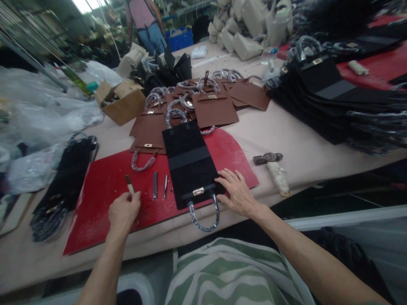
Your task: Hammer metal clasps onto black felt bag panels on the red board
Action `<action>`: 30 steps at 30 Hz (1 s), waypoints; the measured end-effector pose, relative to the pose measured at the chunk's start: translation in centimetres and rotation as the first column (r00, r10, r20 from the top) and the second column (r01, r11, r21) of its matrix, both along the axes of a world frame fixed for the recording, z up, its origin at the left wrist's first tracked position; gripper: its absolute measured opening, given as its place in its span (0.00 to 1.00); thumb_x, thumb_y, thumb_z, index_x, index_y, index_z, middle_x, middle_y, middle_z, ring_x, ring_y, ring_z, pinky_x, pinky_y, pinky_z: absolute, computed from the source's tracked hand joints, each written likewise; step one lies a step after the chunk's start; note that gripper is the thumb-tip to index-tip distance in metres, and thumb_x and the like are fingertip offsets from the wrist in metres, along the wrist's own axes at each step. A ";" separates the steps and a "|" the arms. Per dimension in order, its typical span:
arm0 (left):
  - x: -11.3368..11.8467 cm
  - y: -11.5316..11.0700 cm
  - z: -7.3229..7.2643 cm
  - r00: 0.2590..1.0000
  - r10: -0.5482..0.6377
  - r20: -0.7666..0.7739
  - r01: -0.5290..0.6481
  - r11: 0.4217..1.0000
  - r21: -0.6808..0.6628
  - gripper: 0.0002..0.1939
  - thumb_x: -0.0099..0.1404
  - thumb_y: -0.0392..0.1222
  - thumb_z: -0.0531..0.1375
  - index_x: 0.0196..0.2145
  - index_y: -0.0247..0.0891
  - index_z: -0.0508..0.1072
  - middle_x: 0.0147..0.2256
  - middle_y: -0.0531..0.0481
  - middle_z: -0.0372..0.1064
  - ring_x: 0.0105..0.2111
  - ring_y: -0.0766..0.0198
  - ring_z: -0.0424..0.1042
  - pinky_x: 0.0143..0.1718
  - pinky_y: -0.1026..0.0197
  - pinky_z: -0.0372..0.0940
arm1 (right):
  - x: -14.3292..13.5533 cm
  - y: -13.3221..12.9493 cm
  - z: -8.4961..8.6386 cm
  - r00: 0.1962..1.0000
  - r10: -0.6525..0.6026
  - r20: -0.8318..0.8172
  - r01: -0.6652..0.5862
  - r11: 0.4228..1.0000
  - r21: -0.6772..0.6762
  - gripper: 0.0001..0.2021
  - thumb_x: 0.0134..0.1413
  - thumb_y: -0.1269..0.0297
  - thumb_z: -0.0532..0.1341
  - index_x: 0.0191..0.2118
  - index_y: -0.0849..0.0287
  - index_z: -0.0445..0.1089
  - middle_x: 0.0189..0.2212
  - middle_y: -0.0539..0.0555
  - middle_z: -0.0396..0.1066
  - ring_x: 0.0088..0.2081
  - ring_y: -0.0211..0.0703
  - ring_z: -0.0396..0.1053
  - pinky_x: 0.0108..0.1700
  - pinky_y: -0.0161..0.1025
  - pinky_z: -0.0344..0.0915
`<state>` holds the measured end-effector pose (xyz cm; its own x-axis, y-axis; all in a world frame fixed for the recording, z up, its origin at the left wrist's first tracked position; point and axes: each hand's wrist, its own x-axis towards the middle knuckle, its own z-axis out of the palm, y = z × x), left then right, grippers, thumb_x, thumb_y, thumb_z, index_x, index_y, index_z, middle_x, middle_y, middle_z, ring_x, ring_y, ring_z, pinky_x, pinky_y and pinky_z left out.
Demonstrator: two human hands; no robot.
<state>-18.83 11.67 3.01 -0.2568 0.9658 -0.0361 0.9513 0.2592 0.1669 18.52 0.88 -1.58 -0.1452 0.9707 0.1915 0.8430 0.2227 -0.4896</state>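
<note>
My left hand (125, 211) is closed on a small stick-like tool (129, 185) with a pale body and a dark brown end, held over the red board (104, 190). A black handbag panel (190, 161) lies flat before me, with a gold clasp (198, 191) and a plastic-wrapped handle (205, 228) toward me. My right hand (237, 192) rests with fingers stretched out on the panel's right edge near the clasp. Between my hands, a flat metal tool (155, 185) and a thin metal punch-like tool (165, 186) lie on the board.
A hammer (273, 169) lies at the right. Brown bag panels (214, 111) are piled behind the board. Stacks of black panels (330, 93) stand right, with more black panels (68, 169) left. A cardboard box (124, 103) sits back left. Another person (144, 21) stands beyond the table.
</note>
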 end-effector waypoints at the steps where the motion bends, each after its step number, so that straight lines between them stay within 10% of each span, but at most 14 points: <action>1: -0.6 0.1 0.0 0.999 0.003 -0.053 -0.006 0.998 -0.055 0.22 0.64 0.57 0.54 0.33 0.36 0.78 0.32 0.36 0.76 0.34 0.43 0.75 0.35 0.50 0.66 | 0.0 0.1 -0.1 1.000 -0.001 -0.002 0.001 1.000 0.006 0.24 0.56 0.60 0.63 0.58 0.60 0.68 0.63 0.62 0.61 0.67 0.58 0.53 0.68 0.60 0.43; 7: 1.3 -1.4 -0.3 0.956 -0.175 -0.236 0.194 0.979 0.062 0.21 0.70 0.49 0.51 0.42 0.31 0.77 0.44 0.31 0.73 0.43 0.41 0.73 0.42 0.46 0.66 | -0.7 1.1 0.4 0.997 -0.027 0.075 0.022 0.997 0.069 0.14 0.59 0.64 0.63 0.51 0.57 0.73 0.59 0.63 0.63 0.61 0.57 0.58 0.61 0.56 0.52; 12: 7.6 -4.0 -1.3 0.756 -0.653 -0.043 0.643 0.730 0.232 0.11 0.71 0.43 0.56 0.44 0.36 0.75 0.44 0.42 0.73 0.45 0.51 0.71 0.47 0.52 0.65 | -0.8 3.0 2.3 0.939 0.185 0.290 -0.196 0.981 0.009 0.10 0.62 0.67 0.60 0.48 0.55 0.74 0.45 0.57 0.70 0.45 0.50 0.63 0.47 0.47 0.56; 17: 11.3 -4.5 -1.8 0.549 -0.834 -0.060 0.835 0.543 0.089 0.05 0.70 0.38 0.58 0.40 0.37 0.73 0.39 0.44 0.70 0.40 0.53 0.68 0.42 0.53 0.65 | -0.8 4.3 3.1 0.812 0.363 0.456 -0.379 0.923 -0.061 0.07 0.63 0.72 0.56 0.43 0.60 0.71 0.39 0.58 0.68 0.41 0.49 0.60 0.42 0.44 0.54; 23: 10.1 -4.0 -2.7 0.367 -0.913 -0.176 0.930 0.362 0.065 0.12 0.65 0.26 0.52 0.40 0.33 0.73 0.38 0.40 0.69 0.39 0.51 0.67 0.42 0.49 0.68 | -0.3 4.0 2.1 0.749 0.445 0.491 -0.500 0.866 -0.022 0.13 0.61 0.77 0.54 0.48 0.62 0.70 0.39 0.59 0.66 0.39 0.48 0.58 0.44 0.43 0.57; 30: 6.7 -2.9 -4.4 0.175 -0.984 -0.016 0.889 0.151 0.433 0.21 0.65 0.22 0.49 0.46 0.36 0.75 0.46 0.41 0.73 0.46 0.57 0.70 0.50 0.51 0.70 | 1.5 4.4 0.7 0.839 0.500 0.216 -0.531 0.838 0.123 0.12 0.57 0.78 0.57 0.40 0.59 0.75 0.42 0.58 0.67 0.40 0.46 0.60 0.44 0.42 0.61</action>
<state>-12.18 8.81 -1.40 0.8285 0.4020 0.3899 0.3262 -0.9123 0.2475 20.04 5.23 -0.90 -0.6603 0.6995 0.2731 0.6476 0.7146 -0.2644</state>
